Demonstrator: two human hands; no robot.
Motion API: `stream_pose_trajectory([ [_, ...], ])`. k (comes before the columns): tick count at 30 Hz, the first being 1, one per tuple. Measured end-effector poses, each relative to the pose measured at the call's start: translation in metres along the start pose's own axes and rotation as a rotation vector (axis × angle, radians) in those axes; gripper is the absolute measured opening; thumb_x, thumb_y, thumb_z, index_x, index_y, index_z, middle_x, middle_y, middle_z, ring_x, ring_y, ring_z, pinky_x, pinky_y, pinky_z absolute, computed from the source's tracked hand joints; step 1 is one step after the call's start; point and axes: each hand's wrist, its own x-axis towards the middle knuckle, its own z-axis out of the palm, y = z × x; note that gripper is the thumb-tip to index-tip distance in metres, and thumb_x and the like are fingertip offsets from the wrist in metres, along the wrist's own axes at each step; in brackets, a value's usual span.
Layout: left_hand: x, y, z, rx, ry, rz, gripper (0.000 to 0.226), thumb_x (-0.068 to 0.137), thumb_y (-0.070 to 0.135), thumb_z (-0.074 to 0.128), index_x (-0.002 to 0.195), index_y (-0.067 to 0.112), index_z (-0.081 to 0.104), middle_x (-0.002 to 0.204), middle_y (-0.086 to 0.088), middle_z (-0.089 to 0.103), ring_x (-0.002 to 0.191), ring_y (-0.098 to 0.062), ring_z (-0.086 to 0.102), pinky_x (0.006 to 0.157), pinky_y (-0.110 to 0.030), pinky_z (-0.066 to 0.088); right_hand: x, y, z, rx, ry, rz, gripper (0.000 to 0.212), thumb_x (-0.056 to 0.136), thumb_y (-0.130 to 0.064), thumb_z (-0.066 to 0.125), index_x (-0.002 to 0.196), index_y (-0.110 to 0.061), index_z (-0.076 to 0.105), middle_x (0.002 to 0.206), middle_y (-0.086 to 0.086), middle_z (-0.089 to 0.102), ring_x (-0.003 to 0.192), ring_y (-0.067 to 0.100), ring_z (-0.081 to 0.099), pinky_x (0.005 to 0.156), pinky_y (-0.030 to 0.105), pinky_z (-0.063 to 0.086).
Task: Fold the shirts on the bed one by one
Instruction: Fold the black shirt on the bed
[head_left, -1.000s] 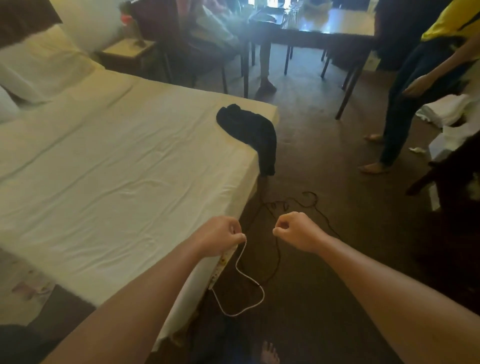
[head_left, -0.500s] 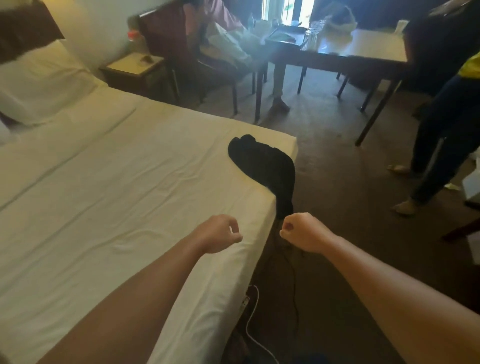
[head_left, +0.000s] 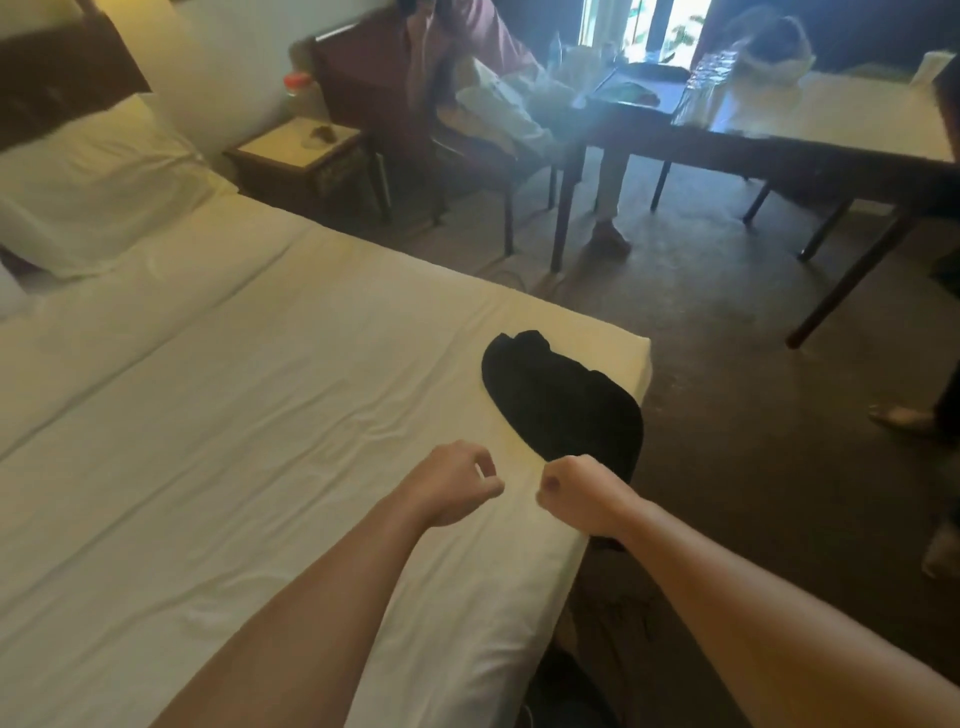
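Observation:
A black shirt (head_left: 556, 400) lies crumpled at the far right corner of the white bed (head_left: 234, 415), one end hanging over the edge. My left hand (head_left: 457, 480) hovers above the sheet with its fingers curled into a loose fist, holding nothing. My right hand (head_left: 574, 491) is a fist too, empty, just in front of the shirt's near end and partly covering it. Both forearms reach in from the bottom of the view.
A pillow (head_left: 88, 187) lies at the head of the bed, a nightstand (head_left: 296, 150) behind it. A person sits on a chair (head_left: 467, 119) by a dark table (head_left: 779, 130). Another person's feet (head_left: 904, 415) stand on the floor at right.
The view has swung up and left from the floor onto the bed. A white cord pinched in my left hand a second ago is gone. Both fists now sit closer to the shirt.

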Motion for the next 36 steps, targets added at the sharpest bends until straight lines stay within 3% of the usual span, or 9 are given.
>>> stream_pose_trajectory([
  [11, 0.232, -0.020, -0.047, 0.005, -0.030, -0.200, 0.029, 0.093, 0.044, 0.060, 0.114, 0.024, 0.067, 0.116, -0.002, 0.067, 0.101, -0.023, 0.064, 0.091, -0.044, 0.055, 0.271, 0.062, -0.074, 0.002, -0.150, 0.090, 0.014, 0.100, -0.029, 0.057, 0.097, -0.016, 0.064, 0.087, 0.003, 0.068, 0.079, 0.017, 0.068, 0.079, 0.035, 0.060],
  [17, 0.314, -0.049, -0.033, -0.215, -0.050, -0.271, 0.022, 0.093, 0.038, 0.065, 0.103, 0.020, 0.073, 0.103, -0.002, 0.071, 0.095, -0.020, 0.067, 0.089, -0.038, 0.055, 0.364, 0.083, -0.053, -0.007, -0.136, 0.127, 0.043, 0.100, -0.028, 0.055, 0.142, -0.019, 0.047, 0.117, 0.002, 0.064, 0.096, 0.017, 0.063, 0.070, 0.028, 0.050],
  [22, 0.356, -0.080, -0.004, -0.272, -0.084, -0.310, 0.021, 0.093, 0.036, 0.066, 0.101, 0.018, 0.073, 0.096, -0.002, 0.071, 0.090, -0.019, 0.067, 0.085, -0.034, 0.055, 0.421, 0.107, -0.011, -0.130, -0.055, 0.187, 0.067, 0.099, -0.030, 0.055, 0.155, -0.021, 0.021, 0.157, 0.012, 0.028, 0.123, 0.031, 0.051, 0.089, 0.044, 0.054],
  [24, 0.363, -0.089, 0.004, -0.282, -0.096, -0.325, 0.019, 0.093, 0.035, 0.066, 0.099, 0.018, 0.073, 0.094, -0.002, 0.071, 0.089, -0.020, 0.067, 0.084, -0.033, 0.053, 0.432, 0.119, 0.001, -0.168, -0.066, 0.246, 0.083, 0.098, -0.032, 0.057, 0.159, -0.027, 0.000, 0.166, 0.014, 0.001, 0.121, 0.035, 0.053, 0.085, 0.044, 0.055],
  [26, 0.365, -0.097, 0.010, -0.289, -0.105, -0.345, 0.018, 0.093, 0.036, 0.066, 0.098, 0.020, 0.073, 0.094, -0.001, 0.070, 0.089, -0.020, 0.066, 0.081, -0.032, 0.052, 0.439, 0.133, 0.007, -0.150, -0.085, 0.346, 0.092, 0.098, -0.035, 0.059, 0.158, -0.027, -0.009, 0.166, 0.017, 0.000, 0.113, 0.036, 0.060, 0.081, 0.044, 0.054],
  [28, 0.363, -0.103, 0.015, -0.300, -0.110, -0.367, 0.019, 0.093, 0.037, 0.065, 0.098, 0.021, 0.072, 0.093, 0.001, 0.069, 0.089, -0.019, 0.065, 0.078, -0.030, 0.050, 0.443, 0.141, 0.009, -0.173, -0.061, 0.405, 0.084, 0.097, -0.035, 0.061, 0.157, -0.021, 0.005, 0.155, 0.021, 0.031, 0.105, 0.036, 0.063, 0.082, 0.046, 0.054],
  [30, 0.357, -0.107, 0.018, -0.306, -0.109, -0.380, 0.019, 0.093, 0.038, 0.065, 0.098, 0.021, 0.072, 0.093, 0.001, 0.069, 0.089, -0.019, 0.066, 0.079, -0.032, 0.051, 0.443, 0.140, 0.007, -0.265, -0.008, 0.347, 0.047, 0.096, -0.031, 0.060, 0.135, -0.012, 0.040, 0.117, 0.014, 0.059, 0.090, 0.030, 0.063, 0.081, 0.046, 0.054],
  [32, 0.348, -0.107, 0.017, -0.310, -0.097, -0.390, 0.019, 0.092, 0.038, 0.065, 0.097, 0.021, 0.072, 0.093, 0.001, 0.069, 0.089, -0.020, 0.066, 0.081, -0.034, 0.053, 0.437, 0.131, 0.003, -0.297, -0.019, 0.271, 0.017, 0.096, -0.031, 0.058, 0.102, -0.016, 0.055, 0.088, 0.004, 0.059, 0.075, 0.022, 0.060, 0.072, 0.039, 0.053],
  [36, 0.316, -0.097, 0.006, -0.312, -0.046, -0.398, 0.018, 0.092, 0.038, 0.064, 0.098, 0.023, 0.071, 0.096, 0.001, 0.069, 0.088, -0.018, 0.066, 0.081, -0.035, 0.055, 0.407, 0.099, -0.023, -0.210, -0.272, 0.217, 0.016, 0.083, -0.031, 0.059, 0.090, -0.016, 0.058, 0.087, 0.004, 0.060, 0.080, 0.024, 0.061, 0.072, 0.036, 0.053],
])
